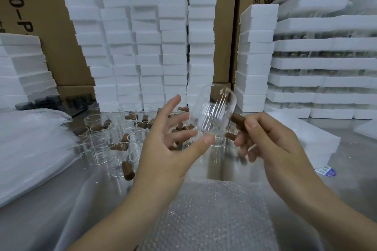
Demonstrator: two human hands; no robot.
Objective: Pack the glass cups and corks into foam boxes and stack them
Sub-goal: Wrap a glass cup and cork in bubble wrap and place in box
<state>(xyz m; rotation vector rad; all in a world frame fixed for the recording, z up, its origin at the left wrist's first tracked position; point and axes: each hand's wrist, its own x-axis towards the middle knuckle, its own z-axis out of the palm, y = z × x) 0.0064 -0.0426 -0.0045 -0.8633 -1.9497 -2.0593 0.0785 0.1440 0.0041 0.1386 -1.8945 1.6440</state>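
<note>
At the near edge of the tabletop (336, 171) bubble wrap (212, 216) is lying spread, likely as padding for the glass. Above it the left hand (169, 149) is opening its fingers, thumb tip just touching the rim of a cup (213, 114); whether it is truly gripping I cannot tell. The right hand (271, 140) is pinching a cork (239, 121) beside the cup, probably to pair the two for one box. Behind them, more cups (108, 144) and corks (127, 170) are sitting loose mid-table within easy reach. Along the far edge, foam boxes (149, 47) are standing in tall stacks
</note>
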